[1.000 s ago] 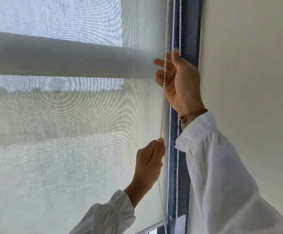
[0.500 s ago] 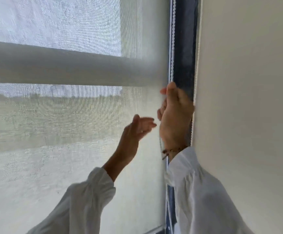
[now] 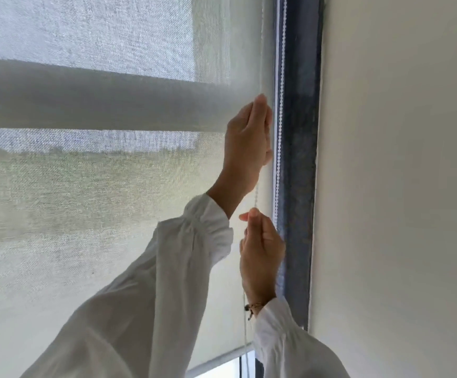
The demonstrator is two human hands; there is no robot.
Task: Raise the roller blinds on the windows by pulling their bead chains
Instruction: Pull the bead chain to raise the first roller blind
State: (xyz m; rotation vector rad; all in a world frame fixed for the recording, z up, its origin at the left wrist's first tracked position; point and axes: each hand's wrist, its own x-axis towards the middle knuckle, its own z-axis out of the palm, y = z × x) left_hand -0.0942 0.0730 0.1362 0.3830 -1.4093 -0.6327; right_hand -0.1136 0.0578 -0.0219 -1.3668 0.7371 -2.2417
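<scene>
**Both hands closed on one strand of the bead chain at the blind's right edge**

The roller blind (image 3: 99, 214) hangs over the window as a pale, see-through mesh sheet; its bottom bar (image 3: 216, 362) sits low in the view, tilted up to the right, with a strip of bright glass showing under it. A horizontal window bar shows through the fabric as a grey band across the upper half.

The bead chain (image 3: 257, 192) runs almost straight up and down along the blind's right edge, its long axis vertical, leaning slightly leftward toward the bottom. A second strand (image 3: 281, 77) of white beads hangs parallel just to the right, against the dark blue window frame (image 3: 301, 159), untouched by either hand. Right of the frame is a plain cream wall (image 3: 399, 186).

The left hand (image 3: 249, 137) is the higher one, fingers curled shut around the nearer strand, thumb tip pointing up, back of the hand toward the camera. The right hand (image 3: 263, 249) is below it, thumb and fingers pinched closed on the same strand, which stands taut between the two hands and trails down past the wrist. Both arms wear white sleeves; the right wrist carries a thin bracelet (image 3: 253, 308)

No containers are in view
</scene>
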